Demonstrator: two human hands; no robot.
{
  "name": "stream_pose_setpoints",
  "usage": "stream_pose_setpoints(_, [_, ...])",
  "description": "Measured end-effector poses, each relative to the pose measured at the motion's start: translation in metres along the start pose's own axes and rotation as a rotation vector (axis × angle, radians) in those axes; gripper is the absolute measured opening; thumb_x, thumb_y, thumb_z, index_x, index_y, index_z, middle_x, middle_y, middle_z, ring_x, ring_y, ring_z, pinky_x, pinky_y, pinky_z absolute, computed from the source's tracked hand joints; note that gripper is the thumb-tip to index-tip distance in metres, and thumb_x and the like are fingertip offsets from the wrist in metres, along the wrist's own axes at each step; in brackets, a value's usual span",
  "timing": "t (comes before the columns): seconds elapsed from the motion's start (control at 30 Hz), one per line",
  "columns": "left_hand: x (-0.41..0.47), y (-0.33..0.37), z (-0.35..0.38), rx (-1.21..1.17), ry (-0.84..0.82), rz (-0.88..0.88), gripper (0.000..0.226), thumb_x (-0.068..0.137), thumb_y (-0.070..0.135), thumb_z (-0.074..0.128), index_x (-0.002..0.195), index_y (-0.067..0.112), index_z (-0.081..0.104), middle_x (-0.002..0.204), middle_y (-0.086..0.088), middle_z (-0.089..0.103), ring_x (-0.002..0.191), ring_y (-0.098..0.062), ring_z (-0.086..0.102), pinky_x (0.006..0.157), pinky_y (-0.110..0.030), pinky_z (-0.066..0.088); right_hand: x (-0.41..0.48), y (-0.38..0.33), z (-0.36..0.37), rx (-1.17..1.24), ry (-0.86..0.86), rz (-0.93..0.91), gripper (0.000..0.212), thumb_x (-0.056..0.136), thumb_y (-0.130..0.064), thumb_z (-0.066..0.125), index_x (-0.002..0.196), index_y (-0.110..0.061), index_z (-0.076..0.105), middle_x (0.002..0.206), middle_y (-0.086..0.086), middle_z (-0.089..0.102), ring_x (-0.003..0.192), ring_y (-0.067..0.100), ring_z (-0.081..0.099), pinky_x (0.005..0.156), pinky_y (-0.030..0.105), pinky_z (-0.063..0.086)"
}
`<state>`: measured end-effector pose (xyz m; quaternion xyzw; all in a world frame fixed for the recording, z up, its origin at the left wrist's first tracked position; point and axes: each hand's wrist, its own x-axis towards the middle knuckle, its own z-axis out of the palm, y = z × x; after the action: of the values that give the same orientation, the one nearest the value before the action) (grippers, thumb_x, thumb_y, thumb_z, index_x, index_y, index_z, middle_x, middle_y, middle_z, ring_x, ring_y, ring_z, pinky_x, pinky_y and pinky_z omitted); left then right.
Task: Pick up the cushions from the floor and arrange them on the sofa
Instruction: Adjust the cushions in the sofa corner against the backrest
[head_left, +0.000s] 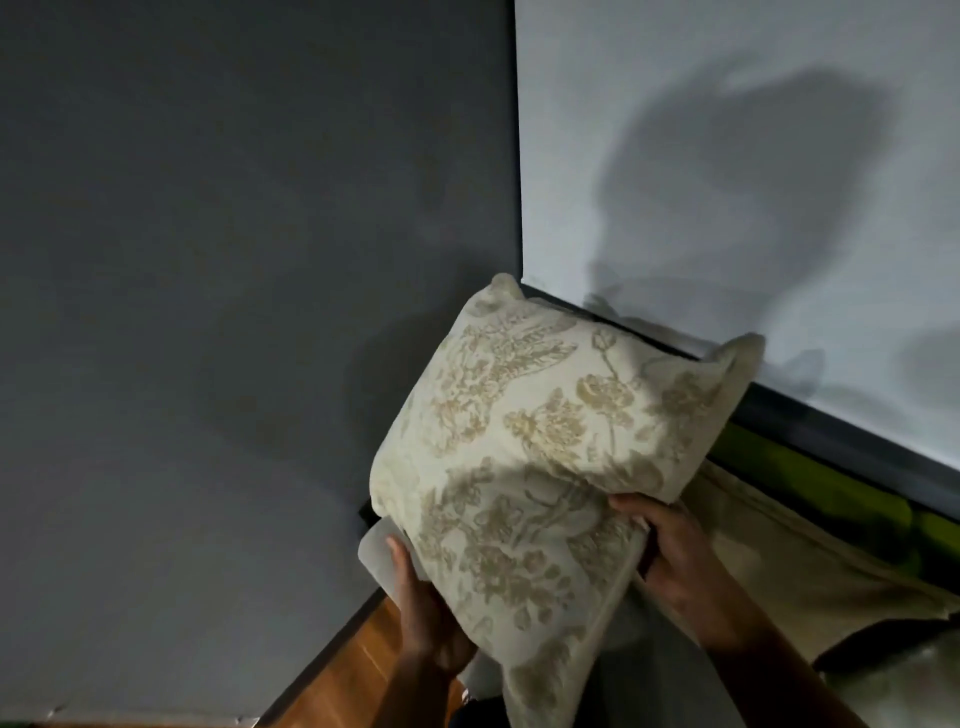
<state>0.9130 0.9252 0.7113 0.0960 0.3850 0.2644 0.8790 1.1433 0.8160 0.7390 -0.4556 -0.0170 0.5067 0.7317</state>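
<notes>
**Inspector:** Status of the floral cushion (545, 441)?

**Assessor:** Off the floor and held up near the corner where the grey wall (234, 260) meets the white wall (753, 156). The left hand (421, 613) is closed on its lower left edge; the right hand (675, 551) is wrapped over its lower right edge, fingers curled into the fabric. A second, plainer cushion (376, 551) shows behind it at the left, pressed against the left fingers; I cannot tell how securely it is held.

**Inspector:** Where does it sit relative to the sofa?

**Assessor:** Above and beside a beige covering (779, 561) on the right, which I judge to be the seat. A green strip (831, 493) runs along the wall base behind it.

**Inspector:** Risks?

**Assessor:** Three, in my judgement. Both grips are low, so the soft upper half may flop away from the hands. The rear cushion may slip free and drop to the wooden floor (353, 675). And if released too near the corner, the cushion may slide into the gap against the wall instead of resting upright.
</notes>
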Motion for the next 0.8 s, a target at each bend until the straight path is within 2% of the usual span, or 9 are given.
stream_pose_setpoints(0.1, [0.010,0.001,0.002,0.053,-0.011,0.067,0.098,0.062,0.076,0.081,0.137,0.014,0.069,0.129,-0.022,0.070,0.108,-0.040,0.072,0.105,-0.055,0.050,0.000,-0.004,-0.010,-0.104,-0.069,0.099,0.064,0.056,0.010,0.079,0.119,0.000,0.069,0.119,0.019,0.074,0.117,0.038,0.065,0.084,0.045,0.061])
stream_pose_setpoints(0.17, [0.021,0.007,-0.005,0.099,0.061,0.078,0.114,0.052,0.069,0.091,0.147,0.014,0.058,0.128,-0.023,0.069,0.107,-0.038,0.070,0.088,-0.048,0.057,0.004,-0.016,-0.022,-0.233,-0.125,0.148,0.069,0.053,0.002,0.093,0.118,-0.001,0.070,0.122,0.018,0.073,0.119,0.038,0.066,0.095,0.049,0.058])
stream_pose_setpoints(0.23, [0.031,0.018,-0.014,0.094,0.173,0.051,0.083,0.075,0.068,0.071,0.138,0.015,0.066,0.137,-0.023,0.064,0.112,-0.037,0.067,0.087,-0.049,0.056,0.008,-0.034,-0.033,-0.328,-0.163,0.146,0.066,0.056,-0.017,0.097,0.117,-0.007,0.072,0.129,0.018,0.070,0.126,0.038,0.062,0.109,0.055,0.046])
stream_pose_setpoints(0.4, [0.047,0.055,-0.024,0.223,0.193,0.098,0.035,0.108,0.043,0.044,0.112,0.017,0.069,0.112,-0.015,0.078,0.087,-0.029,0.075,0.074,-0.041,0.057,0.033,-0.098,-0.017,0.067,-0.137,0.006,0.070,0.047,-0.043,0.095,0.106,-0.009,0.079,0.113,0.021,0.072,0.097,0.036,0.073,0.080,0.047,0.062])
stream_pose_setpoints(0.5, [0.056,0.078,-0.008,0.254,0.148,0.093,0.035,0.110,0.030,0.035,0.112,0.014,0.066,0.080,-0.011,0.081,0.068,-0.029,0.078,0.060,-0.041,0.059,0.063,-0.145,0.022,-0.303,-0.192,0.217,0.080,0.081,-0.070,0.065,0.144,-0.022,0.059,0.145,0.017,0.059,0.130,0.039,0.058,0.106,0.053,0.047])
stream_pose_setpoints(0.6, [0.075,0.098,0.000,0.292,0.130,0.094,0.031,0.110,0.021,0.036,0.103,0.013,0.065,0.066,-0.009,0.078,0.053,-0.023,0.075,0.040,-0.031,0.056,0.102,-0.168,0.059,-0.813,-0.204,0.370,0.114,0.045,-0.091,0.075,0.141,-0.032,0.057,0.135,0.009,0.068,0.115,0.030,0.070,0.088,0.042,0.059])
stream_pose_setpoints(0.67, [0.098,0.108,-0.001,0.304,0.098,0.019,0.025,0.105,0.027,0.050,0.115,0.010,0.065,0.077,-0.012,0.080,0.069,-0.029,0.078,0.054,-0.037,0.060,0.126,-0.161,0.082,-1.061,-0.188,0.389,0.111,0.039,-0.088,0.080,0.135,-0.035,0.060,0.129,-0.001,0.072,0.114,0.025,0.070,0.099,0.047,0.056])
stream_pose_setpoints(0.73, [0.129,0.112,-0.012,0.301,0.065,-0.029,0.075,0.074,0.040,0.084,0.137,0.010,0.059,0.109,-0.018,0.080,0.099,-0.037,0.075,0.079,-0.045,0.057,0.146,-0.147,0.098,-1.103,-0.182,0.382,0.108,0.053,-0.069,0.092,0.147,-0.038,0.048,0.137,-0.008,0.067,0.124,0.022,0.065,0.110,0.052,0.047])
stream_pose_setpoints(0.8, [0.157,0.117,-0.016,0.328,0.093,-0.105,0.091,0.065,0.045,0.084,0.145,0.013,0.056,0.128,-0.020,0.073,0.118,-0.041,0.068,0.090,-0.049,0.054,0.169,-0.131,0.110,-1.080,-0.122,0.325,0.105,0.064,-0.044,0.098,0.152,-0.039,0.041,0.142,-0.011,0.062,0.126,0.018,0.063,0.111,0.048,0.047])
